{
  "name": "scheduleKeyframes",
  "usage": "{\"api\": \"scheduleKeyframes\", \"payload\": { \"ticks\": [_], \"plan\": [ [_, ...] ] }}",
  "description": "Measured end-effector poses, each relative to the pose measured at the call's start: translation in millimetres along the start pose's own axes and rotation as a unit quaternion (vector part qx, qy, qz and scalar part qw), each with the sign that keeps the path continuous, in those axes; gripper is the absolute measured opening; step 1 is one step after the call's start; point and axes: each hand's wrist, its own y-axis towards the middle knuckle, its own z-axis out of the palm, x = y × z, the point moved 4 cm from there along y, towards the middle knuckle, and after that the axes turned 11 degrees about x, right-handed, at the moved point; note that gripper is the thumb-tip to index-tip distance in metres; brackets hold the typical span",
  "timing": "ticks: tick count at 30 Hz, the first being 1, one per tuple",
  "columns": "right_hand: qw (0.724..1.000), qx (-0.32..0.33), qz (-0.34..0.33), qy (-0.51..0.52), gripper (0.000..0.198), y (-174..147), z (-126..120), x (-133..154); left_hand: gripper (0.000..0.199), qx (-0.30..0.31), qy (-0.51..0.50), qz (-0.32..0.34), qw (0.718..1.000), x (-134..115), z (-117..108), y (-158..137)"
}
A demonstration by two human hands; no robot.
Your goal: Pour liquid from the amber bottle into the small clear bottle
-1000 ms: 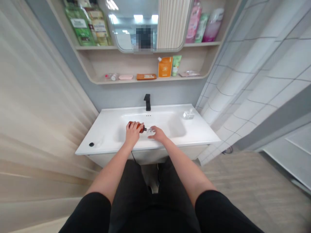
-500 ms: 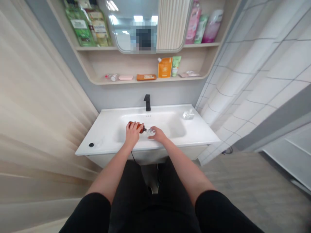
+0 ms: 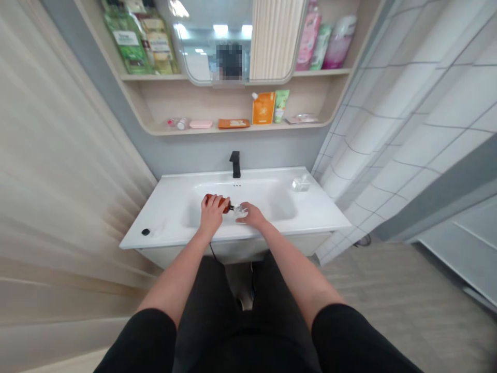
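Mid-frame, over the sink (image 3: 281,199), the left hand (image 3: 212,213) is curled around a brown bottle (image 3: 226,209); the right hand (image 3: 253,214), half curled, holds a clear thing (image 3: 239,211), maybe a cup. This seems like pouring, which needs steady hands. The bottle's long side runs left to right, neck pointing right, slightly down.

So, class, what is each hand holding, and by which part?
Left hand: amber bottle, around its body. Right hand: small clear container, by its right side.
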Motion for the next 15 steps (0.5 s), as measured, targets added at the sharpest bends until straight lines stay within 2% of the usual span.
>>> {"api": "scheduleKeyframes", "payload": {
  "ticks": [15],
  "plan": [
    [1.0, 0.004, 0.003, 0.005, 0.073, -1.3, -1.2, 2.2, 0.066, -0.002, 0.003, 0.003, 1.0, -0.9, -0.2, -0.7]
  ]
}}
